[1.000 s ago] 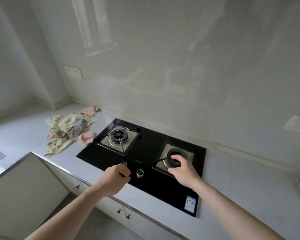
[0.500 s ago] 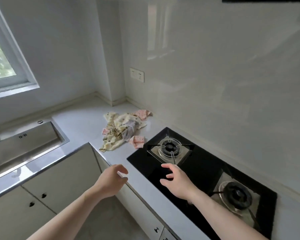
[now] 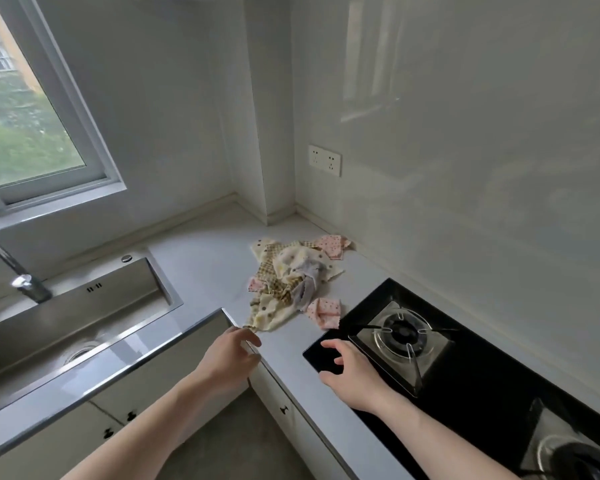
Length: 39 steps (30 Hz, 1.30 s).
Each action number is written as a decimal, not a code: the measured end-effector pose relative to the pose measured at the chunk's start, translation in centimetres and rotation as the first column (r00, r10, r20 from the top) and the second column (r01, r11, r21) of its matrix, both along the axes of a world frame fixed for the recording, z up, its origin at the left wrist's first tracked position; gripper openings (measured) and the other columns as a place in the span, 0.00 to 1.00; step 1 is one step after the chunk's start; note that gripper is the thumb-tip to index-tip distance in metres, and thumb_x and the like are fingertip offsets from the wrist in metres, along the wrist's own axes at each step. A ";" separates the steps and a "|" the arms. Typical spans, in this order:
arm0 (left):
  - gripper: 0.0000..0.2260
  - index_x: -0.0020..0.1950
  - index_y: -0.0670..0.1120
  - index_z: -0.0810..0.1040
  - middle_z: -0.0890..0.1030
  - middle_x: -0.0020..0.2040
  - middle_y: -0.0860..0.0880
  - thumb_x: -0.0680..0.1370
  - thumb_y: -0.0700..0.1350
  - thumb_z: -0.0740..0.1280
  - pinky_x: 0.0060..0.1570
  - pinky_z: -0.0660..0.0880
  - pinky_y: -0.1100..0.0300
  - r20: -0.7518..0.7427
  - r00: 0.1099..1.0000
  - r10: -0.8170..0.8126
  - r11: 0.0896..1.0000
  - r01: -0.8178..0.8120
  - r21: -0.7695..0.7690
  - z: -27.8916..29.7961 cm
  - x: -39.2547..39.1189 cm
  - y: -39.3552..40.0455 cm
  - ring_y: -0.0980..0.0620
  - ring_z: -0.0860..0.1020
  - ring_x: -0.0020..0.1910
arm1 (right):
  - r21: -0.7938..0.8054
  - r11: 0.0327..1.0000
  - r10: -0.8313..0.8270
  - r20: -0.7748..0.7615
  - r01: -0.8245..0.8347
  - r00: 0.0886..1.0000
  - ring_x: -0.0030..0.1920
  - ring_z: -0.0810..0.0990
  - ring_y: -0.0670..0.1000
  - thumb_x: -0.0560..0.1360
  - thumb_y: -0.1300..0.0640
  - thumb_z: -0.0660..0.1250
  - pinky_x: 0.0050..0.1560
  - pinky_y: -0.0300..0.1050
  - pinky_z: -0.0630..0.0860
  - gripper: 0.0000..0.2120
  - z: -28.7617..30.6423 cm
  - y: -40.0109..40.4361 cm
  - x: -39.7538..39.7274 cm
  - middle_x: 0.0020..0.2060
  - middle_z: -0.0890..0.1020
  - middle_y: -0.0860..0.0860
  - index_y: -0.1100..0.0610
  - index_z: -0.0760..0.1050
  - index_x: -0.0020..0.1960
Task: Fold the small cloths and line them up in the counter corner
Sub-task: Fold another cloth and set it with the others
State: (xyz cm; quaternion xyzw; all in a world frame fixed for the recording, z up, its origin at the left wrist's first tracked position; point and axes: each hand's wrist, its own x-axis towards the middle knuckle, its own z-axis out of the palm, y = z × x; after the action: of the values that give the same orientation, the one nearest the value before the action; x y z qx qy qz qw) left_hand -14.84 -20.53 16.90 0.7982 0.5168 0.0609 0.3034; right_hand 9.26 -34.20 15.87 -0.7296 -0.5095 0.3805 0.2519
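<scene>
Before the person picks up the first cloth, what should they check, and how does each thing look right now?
1. Cloths reachable: ok, the heap of cloths lies just ahead of both hands.
2. Left hand free: ok, open, holding nothing, fingertips near the heap's closest edge.
3. Right hand free: ok, open above the stove edge.
4. Cloths separate: not ok, they lie tangled and overlapping.
5. Counter corner has bare surface: ok.
6. Burner off: cannot tell; no flame shows.
</scene>
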 end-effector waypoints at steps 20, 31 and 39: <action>0.12 0.61 0.56 0.77 0.70 0.68 0.54 0.78 0.47 0.66 0.61 0.73 0.56 -0.096 0.866 -0.491 0.870 0.481 -0.104 -12.5 5.7 20.7 0.49 0.75 0.63 | -0.028 0.921 -0.370 0.245 0.388 0.896 0.73 0.67 0.43 0.78 0.56 0.69 0.74 0.37 0.62 0.23 -10.1 12.9 -2.7 0.69 0.69 0.40 0.48 0.70 0.72; 0.21 0.68 0.54 0.72 0.63 0.73 0.54 0.75 0.46 0.63 0.64 0.71 0.56 0.002 0.769 -0.639 0.758 0.630 0.167 -22.4 14.8 20.0 0.49 0.70 0.68 | 0.127 0.880 -0.465 0.432 0.458 0.773 0.67 0.73 0.45 0.72 0.48 0.68 0.56 0.43 0.70 0.18 -23.2 11.5 -1.7 0.67 0.72 0.36 0.36 0.73 0.60; 0.20 0.68 0.57 0.69 0.58 0.80 0.56 0.75 0.51 0.58 0.75 0.57 0.58 0.064 0.750 -0.658 0.687 0.563 0.459 -26.9 15.5 18.2 0.55 0.60 0.76 | 0.410 0.849 -0.527 0.621 0.333 0.580 0.69 0.76 0.50 0.74 0.49 0.59 0.64 0.45 0.67 0.18 -27.1 11.6 -2.6 0.67 0.77 0.43 0.44 0.76 0.62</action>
State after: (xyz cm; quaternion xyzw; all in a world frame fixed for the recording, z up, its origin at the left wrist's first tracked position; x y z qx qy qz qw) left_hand 0.61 -2.34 -9.98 0.9577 0.1567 0.1526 0.1873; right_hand 6.66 -22.56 -11.25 -0.8823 -0.4154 -0.0734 0.2088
